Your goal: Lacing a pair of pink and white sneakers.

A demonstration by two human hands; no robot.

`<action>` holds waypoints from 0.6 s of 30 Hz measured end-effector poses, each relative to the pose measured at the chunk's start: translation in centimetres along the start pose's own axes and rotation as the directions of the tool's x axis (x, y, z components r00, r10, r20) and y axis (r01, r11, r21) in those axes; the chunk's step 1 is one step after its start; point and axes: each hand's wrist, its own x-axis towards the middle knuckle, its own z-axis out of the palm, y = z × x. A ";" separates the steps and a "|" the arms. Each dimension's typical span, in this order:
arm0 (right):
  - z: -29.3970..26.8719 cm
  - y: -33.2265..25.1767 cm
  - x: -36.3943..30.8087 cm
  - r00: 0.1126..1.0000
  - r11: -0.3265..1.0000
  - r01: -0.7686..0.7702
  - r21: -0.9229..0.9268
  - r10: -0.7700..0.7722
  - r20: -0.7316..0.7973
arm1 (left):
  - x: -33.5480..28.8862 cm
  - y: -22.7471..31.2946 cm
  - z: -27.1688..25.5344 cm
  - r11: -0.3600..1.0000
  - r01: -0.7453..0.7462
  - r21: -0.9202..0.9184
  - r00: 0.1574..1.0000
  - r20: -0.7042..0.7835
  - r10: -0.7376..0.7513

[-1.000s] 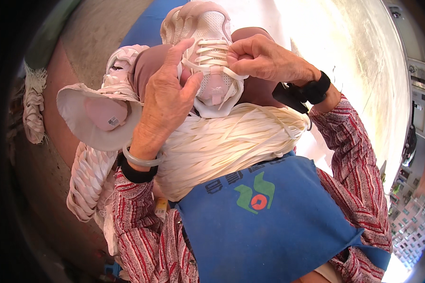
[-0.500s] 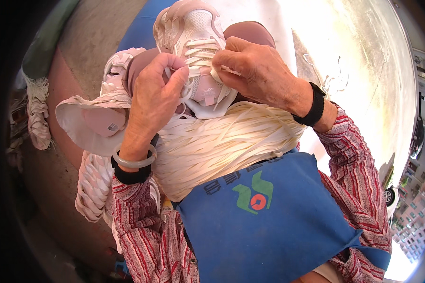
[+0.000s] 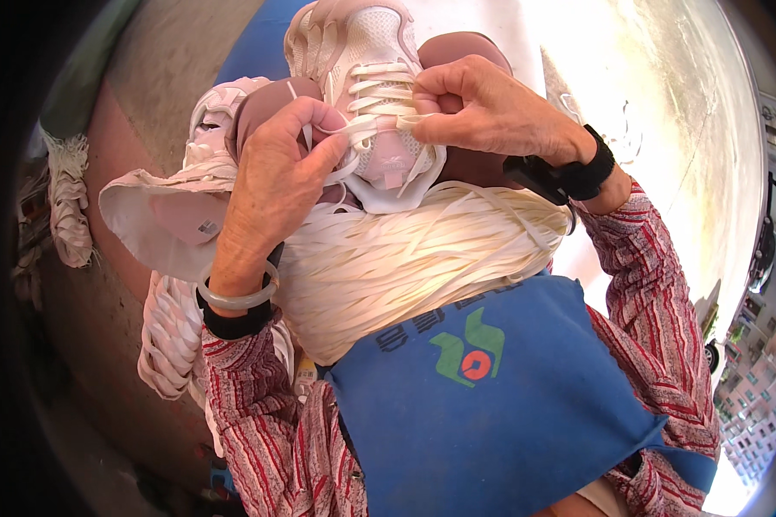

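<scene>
A pale pink and white sneaker lies at the top middle with its tongue toward me. White shoelace crosses its front in several rows. To its left, my left hand pinches the shoelace between thumb and forefinger, and a loose lace end stands up above the fingers. At the right of the lace rows, my right hand is closed, thumb and forefinger gripping the shoelace by the eyelets. A short length of lace runs across the tongue between both hands. The curled fingers partly hide the eyelets on both sides.
A thick bundle of cream laces lies across my lap, above a blue apron. More pale shoe pieces and a braided lace bundle are at the left. Further left hangs a whitish knotted bunch. Bright floor spreads at the right.
My right hand has turned, its wrist moving slightly right, and its thumb and forefinger now pinch the lace at the eyelets. My left hand keeps its pinch, nearly in place.
</scene>
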 end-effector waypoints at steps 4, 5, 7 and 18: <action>0.7 0.2 0.4 0.998 0.980 0.055 0.190 -0.055 -0.006 | 0.0 -0.1 -0.4 0.999 -0.037 -0.001 0.999 -0.012 0.037; 0.8 0.5 0.4 1.000 0.778 -0.023 0.628 0.012 0.022 | -0.2 0.5 -0.3 0.998 -0.014 -0.057 0.998 -0.057 0.011; 0.8 0.3 -0.3 0.999 0.772 -0.049 0.633 0.030 0.041 | -0.5 0.9 -0.2 0.993 0.020 -0.113 0.994 -0.108 -0.032; 0.5 0.0 -0.3 0.994 0.997 0.050 -0.063 -0.056 -0.089 | -1.9 -1.4 2.0 0.966 -0.200 0.163 0.953 -0.197 0.230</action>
